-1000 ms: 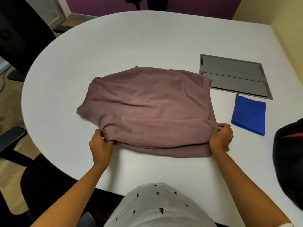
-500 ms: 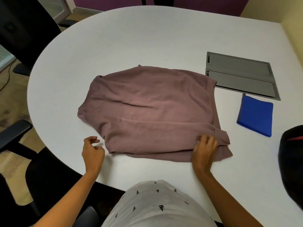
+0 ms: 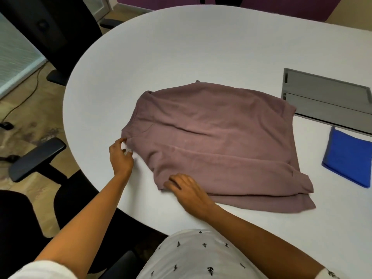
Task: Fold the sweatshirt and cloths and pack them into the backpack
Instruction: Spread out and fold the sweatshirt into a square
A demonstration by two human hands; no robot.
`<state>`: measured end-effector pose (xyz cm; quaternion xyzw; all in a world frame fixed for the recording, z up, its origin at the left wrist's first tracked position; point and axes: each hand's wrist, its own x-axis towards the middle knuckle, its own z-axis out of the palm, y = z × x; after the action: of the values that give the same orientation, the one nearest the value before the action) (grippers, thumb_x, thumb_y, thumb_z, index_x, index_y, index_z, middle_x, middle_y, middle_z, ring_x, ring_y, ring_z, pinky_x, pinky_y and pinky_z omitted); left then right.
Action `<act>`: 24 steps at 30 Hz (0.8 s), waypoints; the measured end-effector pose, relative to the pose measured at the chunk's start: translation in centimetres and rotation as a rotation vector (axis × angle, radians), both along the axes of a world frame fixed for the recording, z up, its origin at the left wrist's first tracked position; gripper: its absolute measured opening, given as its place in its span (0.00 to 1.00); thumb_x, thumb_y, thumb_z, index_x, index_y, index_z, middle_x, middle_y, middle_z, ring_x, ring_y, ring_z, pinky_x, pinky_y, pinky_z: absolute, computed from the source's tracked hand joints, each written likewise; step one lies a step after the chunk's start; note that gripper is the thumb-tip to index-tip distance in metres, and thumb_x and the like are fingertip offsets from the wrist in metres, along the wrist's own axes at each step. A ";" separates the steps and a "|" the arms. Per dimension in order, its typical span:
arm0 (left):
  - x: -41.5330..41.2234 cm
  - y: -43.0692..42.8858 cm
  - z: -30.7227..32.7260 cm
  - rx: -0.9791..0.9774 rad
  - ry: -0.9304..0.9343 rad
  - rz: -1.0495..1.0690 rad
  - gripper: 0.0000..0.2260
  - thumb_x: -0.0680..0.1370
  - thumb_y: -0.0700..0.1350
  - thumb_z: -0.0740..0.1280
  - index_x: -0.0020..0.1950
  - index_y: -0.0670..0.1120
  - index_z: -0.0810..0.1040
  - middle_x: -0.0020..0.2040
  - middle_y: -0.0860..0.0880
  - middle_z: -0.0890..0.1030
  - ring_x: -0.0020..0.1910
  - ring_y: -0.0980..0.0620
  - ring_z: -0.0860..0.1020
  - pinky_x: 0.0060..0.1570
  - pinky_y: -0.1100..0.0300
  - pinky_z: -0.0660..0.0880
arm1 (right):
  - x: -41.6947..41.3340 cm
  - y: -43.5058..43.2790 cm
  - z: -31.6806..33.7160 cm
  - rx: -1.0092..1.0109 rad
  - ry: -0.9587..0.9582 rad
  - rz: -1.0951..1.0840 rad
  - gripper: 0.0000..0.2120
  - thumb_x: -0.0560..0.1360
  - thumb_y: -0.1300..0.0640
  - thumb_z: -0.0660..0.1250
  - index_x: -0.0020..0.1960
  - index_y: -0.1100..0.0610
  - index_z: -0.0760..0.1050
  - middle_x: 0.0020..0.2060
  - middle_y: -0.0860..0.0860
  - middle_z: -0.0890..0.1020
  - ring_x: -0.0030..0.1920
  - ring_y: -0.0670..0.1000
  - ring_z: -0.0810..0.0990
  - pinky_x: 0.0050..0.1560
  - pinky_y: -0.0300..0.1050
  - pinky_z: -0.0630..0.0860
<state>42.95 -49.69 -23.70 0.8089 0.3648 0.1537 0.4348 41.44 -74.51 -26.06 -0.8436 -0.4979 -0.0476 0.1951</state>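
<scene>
The mauve sweatshirt [image 3: 217, 141] lies part-folded by the near edge of the desk [image 3: 181, 47], long axis left to right. The left grip [image 3: 120, 156] hovers loosely spread at its left end. The right grip [image 3: 187, 192] rests on its near-left corner; whether it pinches, I cannot tell.

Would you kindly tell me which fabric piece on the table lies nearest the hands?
The mauve sweatshirt; the folded blue cloth lies apart to its right, untouched.
</scene>
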 end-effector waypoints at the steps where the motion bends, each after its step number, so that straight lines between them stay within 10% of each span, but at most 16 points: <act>1: 0.4 0.4 0.0 -0.001 -0.006 -0.043 0.22 0.77 0.30 0.63 0.69 0.45 0.70 0.67 0.43 0.68 0.56 0.47 0.75 0.58 0.56 0.73 | -0.2 0.8 0.0 0.000 -0.001 0.012 0.24 0.68 0.69 0.66 0.63 0.57 0.72 0.60 0.57 0.75 0.57 0.57 0.74 0.58 0.47 0.69; 8: 3.1 4.5 -0.8 0.364 0.087 -0.287 0.10 0.76 0.33 0.62 0.49 0.45 0.80 0.41 0.49 0.80 0.44 0.44 0.74 0.46 0.56 0.60 | 1.0 4.3 1.1 0.111 -0.065 0.006 0.06 0.71 0.71 0.67 0.42 0.62 0.77 0.37 0.55 0.77 0.36 0.53 0.73 0.37 0.43 0.68; 17: 4.0 8.1 -1.6 0.761 0.540 -0.500 0.11 0.77 0.40 0.60 0.45 0.47 0.82 0.42 0.46 0.81 0.48 0.43 0.70 0.43 0.55 0.52 | -0.1 2.9 -1.1 -0.010 -0.035 0.123 0.07 0.68 0.67 0.72 0.40 0.58 0.77 0.36 0.52 0.76 0.36 0.51 0.74 0.35 0.42 0.69; 24: 2.1 4.8 -0.2 0.660 0.192 -0.277 0.15 0.67 0.25 0.59 0.48 0.40 0.72 0.44 0.41 0.76 0.42 0.41 0.71 0.41 0.50 0.65 | -0.9 1.1 -0.7 0.174 0.189 -0.101 0.05 0.74 0.65 0.68 0.50 0.60 0.80 0.46 0.52 0.80 0.47 0.51 0.77 0.47 0.42 0.75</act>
<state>45.03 -44.93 -23.88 0.9580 0.2217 0.1263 0.1311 40.49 -73.44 -26.79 -0.8483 -0.4281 -0.0207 0.3109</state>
